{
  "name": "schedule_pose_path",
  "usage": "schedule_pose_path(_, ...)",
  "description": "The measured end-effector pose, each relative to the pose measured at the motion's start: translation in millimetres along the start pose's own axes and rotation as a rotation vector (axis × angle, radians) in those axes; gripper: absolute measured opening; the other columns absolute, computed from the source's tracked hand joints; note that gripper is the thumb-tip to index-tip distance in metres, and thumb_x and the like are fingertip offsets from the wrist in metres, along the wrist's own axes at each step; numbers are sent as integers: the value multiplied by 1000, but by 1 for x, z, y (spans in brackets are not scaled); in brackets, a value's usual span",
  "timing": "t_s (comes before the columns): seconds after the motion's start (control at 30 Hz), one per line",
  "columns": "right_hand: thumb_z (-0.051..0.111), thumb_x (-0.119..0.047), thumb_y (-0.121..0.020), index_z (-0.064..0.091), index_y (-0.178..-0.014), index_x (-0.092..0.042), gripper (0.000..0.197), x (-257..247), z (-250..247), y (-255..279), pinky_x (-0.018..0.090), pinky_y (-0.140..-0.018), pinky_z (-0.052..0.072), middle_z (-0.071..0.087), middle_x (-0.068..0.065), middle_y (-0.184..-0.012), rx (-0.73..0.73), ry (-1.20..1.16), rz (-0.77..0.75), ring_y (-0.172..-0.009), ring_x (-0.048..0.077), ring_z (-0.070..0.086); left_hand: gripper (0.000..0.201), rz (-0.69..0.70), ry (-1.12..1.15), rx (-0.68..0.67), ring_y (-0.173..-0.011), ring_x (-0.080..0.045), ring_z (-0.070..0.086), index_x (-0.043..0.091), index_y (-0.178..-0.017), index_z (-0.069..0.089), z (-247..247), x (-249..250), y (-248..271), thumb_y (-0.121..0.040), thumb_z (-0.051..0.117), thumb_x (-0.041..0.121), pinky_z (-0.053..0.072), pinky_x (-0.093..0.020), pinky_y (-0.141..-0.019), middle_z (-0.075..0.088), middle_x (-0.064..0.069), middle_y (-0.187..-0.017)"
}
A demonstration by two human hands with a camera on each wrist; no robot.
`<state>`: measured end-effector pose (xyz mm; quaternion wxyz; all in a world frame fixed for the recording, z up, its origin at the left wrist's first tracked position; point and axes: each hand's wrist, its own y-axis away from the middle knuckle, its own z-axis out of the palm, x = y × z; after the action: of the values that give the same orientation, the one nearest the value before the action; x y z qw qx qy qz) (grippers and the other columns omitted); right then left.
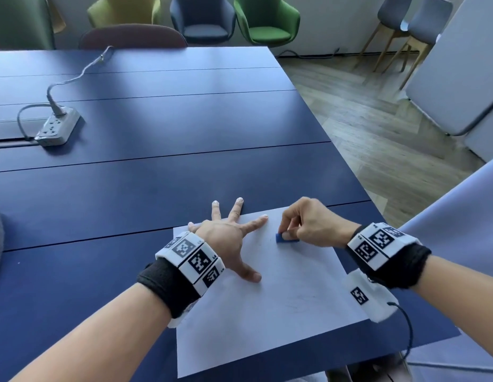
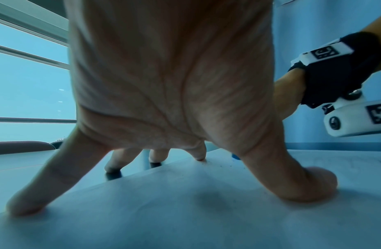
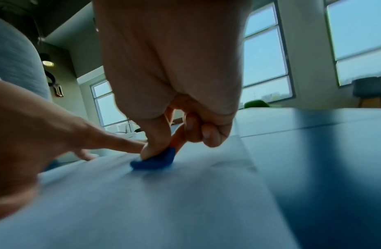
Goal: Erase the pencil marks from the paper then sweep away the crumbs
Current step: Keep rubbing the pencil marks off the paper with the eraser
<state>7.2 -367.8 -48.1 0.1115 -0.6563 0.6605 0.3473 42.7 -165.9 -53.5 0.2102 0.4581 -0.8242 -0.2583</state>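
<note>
A white sheet of paper lies on the blue table near its front right corner. Faint pencil marks show in the sheet's lower middle. My left hand lies flat with fingers spread on the paper's upper left part, thumb and fingertips pressing down. My right hand pinches a small blue eraser and holds it against the paper's upper right area. In the right wrist view the eraser sits under the thumb, touching the sheet. Tiny dark crumbs lie near my left fingertips.
A grey power strip with its cable sits at the table's far left. Chairs stand beyond the far edge. The table's right edge runs close to the paper, with wooden floor past it. A pale blue cloth is at the right.
</note>
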Motion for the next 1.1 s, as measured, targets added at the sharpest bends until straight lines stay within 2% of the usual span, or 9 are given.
schedule_pose_path(0.07, 71, -7, -78, 71, -71, -19, 13, 1, -1, -2, 16, -54, 43, 63, -5, -61, 102, -27, 16, -56, 5, 58, 122, 2, 2, 2, -145, -38, -24, 67, -139, -12, -1, 0, 0, -55, 76, 77, 18, -75, -106, -33, 15, -156)
schedule_pose_path(0.2, 71, -7, -79, 70, -73, -16, 10, -6, 15, 12, 14, -52, 43, 62, -6, -60, -23, -31, -15, -54, 3, 57, 122, -2, 4, 5, -145, -38, -24, 68, -138, -13, 1, 0, 0, -55, 76, 77, 18, -75, -105, -33, 15, -156)
schedule_pose_path(0.37, 70, -7, -78, 72, -74, -12, 7, -5, 7, 4, 17, -54, 44, 62, -5, -61, 86, -54, 30, -55, 5, 57, 122, -2, 4, 1, -145, -37, -24, 67, -140, -12, -1, 1, 1, -56, 76, 76, 18, -75, -106, -33, 15, -156)
schedule_pose_path(0.5, 70, -7, -80, 71, -78, -13, 6, -15, 18, 13, 17, -55, 44, 60, -8, -61, -50, -20, -2, -55, 3, 55, 123, -3, 1, 1, -145, -38, -24, 66, -140, -13, 0, 1, 2, -55, 76, 77, 17, -75, -106, -34, 14, -156)
schedule_pose_path(0.63, 69, -7, -77, 71, -72, -17, 12, -13, 11, 0, 13, -54, 40, 60, -10, -57, 87, -41, 4, -52, 0, 55, 122, 0, 10, -2, -145, -37, -25, 66, -140, -12, -1, 1, 1, -57, 76, 75, 17, -75, -106, -33, 15, -156)
schedule_pose_path(0.77, 69, -6, -80, 72, -79, -13, 8, -22, 25, 8, 15, -54, 41, 59, -9, -60, -70, -20, -45, -54, 3, 55, 122, -1, 7, -3, -145, -38, -24, 69, -138, -13, 1, 0, 0, -55, 76, 77, 16, -75, -106, -34, 15, -155)
schedule_pose_path(0.9, 68, -3, -77, 74, -76, -14, 12, -21, 17, -4, 16, -56, 44, 60, -10, -60, 55, -21, -63, -55, 1, 56, 122, -3, 12, -7, -145, -38, -24, 69, -138, -13, 0, 0, -1, -55, 76, 76, 17, -75, -106, -34, 15, -155)
schedule_pose_path(1.03, 69, -4, -80, 73, -80, -11, 8, -22, 19, 5, 13, -52, 42, 60, -7, -63, -139, 44, -103, -55, 3, 54, 122, 4, 4, 4, -145, -39, -24, 69, -138, -12, 2, 0, -1, -54, 76, 78, 17, -74, -106, -33, 14, -156)
schedule_pose_path(1.1, 69, -4, -79, 74, -82, -12, 9, -22, 14, -1, 16, -55, 45, 61, -6, -65, -115, 62, -104, -58, 6, 55, 122, 4, 4, 5, -145, -39, -24, 69, -138, -12, 1, -1, 0, -54, 76, 77, 17, -75, -105, -33, 14, -156)
